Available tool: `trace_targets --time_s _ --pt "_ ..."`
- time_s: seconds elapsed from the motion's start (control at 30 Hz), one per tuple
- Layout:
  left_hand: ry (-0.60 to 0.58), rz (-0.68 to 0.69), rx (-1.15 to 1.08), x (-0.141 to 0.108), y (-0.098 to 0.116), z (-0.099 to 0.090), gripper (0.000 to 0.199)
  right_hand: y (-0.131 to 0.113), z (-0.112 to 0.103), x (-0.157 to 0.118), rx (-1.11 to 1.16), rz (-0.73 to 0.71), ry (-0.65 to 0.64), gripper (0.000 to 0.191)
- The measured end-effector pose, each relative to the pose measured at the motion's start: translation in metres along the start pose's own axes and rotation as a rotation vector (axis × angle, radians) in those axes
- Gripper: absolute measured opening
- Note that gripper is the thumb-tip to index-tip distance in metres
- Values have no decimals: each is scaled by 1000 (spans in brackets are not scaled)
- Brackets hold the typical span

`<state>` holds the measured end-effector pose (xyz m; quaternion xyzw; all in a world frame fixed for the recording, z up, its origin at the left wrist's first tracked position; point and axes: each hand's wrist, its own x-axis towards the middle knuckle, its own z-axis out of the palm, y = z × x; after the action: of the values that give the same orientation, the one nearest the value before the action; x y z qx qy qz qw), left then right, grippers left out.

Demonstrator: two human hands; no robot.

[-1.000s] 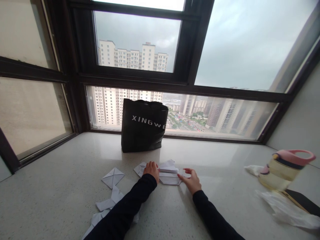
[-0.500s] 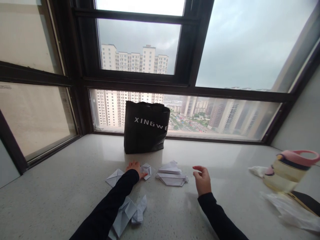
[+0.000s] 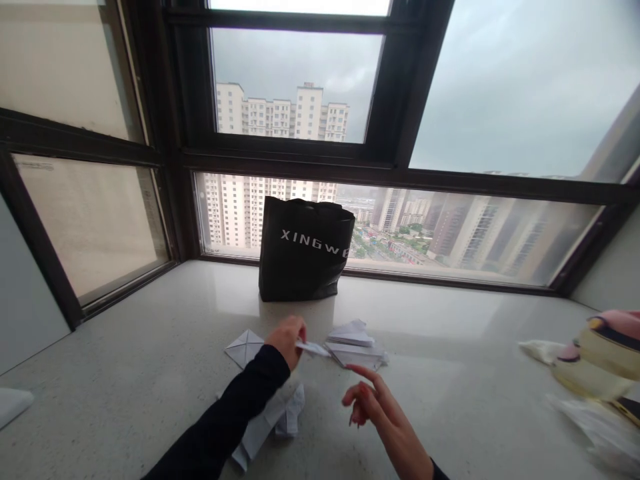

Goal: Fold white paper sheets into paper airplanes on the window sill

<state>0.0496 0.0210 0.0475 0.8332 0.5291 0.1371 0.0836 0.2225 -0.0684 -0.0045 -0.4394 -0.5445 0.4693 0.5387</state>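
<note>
My left hand (image 3: 289,340) is closed on a small folded paper (image 3: 314,349), lifted off the white counter and seen nearly edge-on. Just right of it lie folded papers (image 3: 353,343), some shaped like boats or planes. Below them hovers my right hand (image 3: 377,403), its index finger stretched out and the others loosely bent, with nothing in it. A flat folded paper square (image 3: 245,348) with crossing creases rests left of my left hand. Nearer to me, more folded paper (image 3: 290,413) is partly hidden under my left forearm.
A black bag (image 3: 305,250) with white lettering stands by the window. At the right are a drink bottle (image 3: 600,353) with a pink lid, a crumpled white tissue (image 3: 543,350) and a clear plastic wrapper (image 3: 595,420). A white object (image 3: 14,405) sits at the left edge.
My left hand has picked up the small folded paper from the counter. My right hand has moved left and nearer, its index finger now extended. The view has turned slightly left.
</note>
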Motion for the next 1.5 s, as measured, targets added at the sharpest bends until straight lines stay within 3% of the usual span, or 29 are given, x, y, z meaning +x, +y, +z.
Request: trace_targets --time_s 0.1,0.17,0.27,0.43,0.57,0.67,0.73,0.83,0.93,1.0,1.1,1.2,1.37,1.43,1.5 --pt "20 141 45 -33 33 14 6 9 8 -4 309 59 -85 59" --pt "103 283 206 -50 45 31 15 12 9 -5 333 54 -84 62" --pt "205 343 291 -63 43 52 15 14 7 -7 251 55 -106 62" --pt "417 391 318 -70 30 64 11 17 7 -10 206 127 -242 52" --pt "534 433 236 -79 32 77 15 19 11 -14 194 46 -235 50" --pt "475 450 184 -87 29 79 14 19 13 -17 193 -5 -134 46" --pt "396 389 193 -94 22 71 12 17 12 -16 166 -53 -39 43" --pt "281 129 271 -104 5 51 23 13 7 -14 109 -123 116 40" --pt "136 -83 288 -111 -13 40 36 11 4 -11 67 -142 190 41" --pt "87 -113 227 -112 -23 41 42 12 4 -11 37 -149 193 43" --pt "79 -66 122 -109 -35 44 27 14 6 -12 9 -145 169 43" --pt "199 -25 113 -102 -41 31 24 15 8 -13 21 -137 126 41" --pt "611 226 181 -93 -20 -3 25 16 4 -11 72 -110 -31 37" --pt "666 435 172 -91 -2 3 24 18 2 -9 93 -86 -101 35" --pt "771 617 160 -88 15 22 25 19 1 -9 129 -76 -149 34"
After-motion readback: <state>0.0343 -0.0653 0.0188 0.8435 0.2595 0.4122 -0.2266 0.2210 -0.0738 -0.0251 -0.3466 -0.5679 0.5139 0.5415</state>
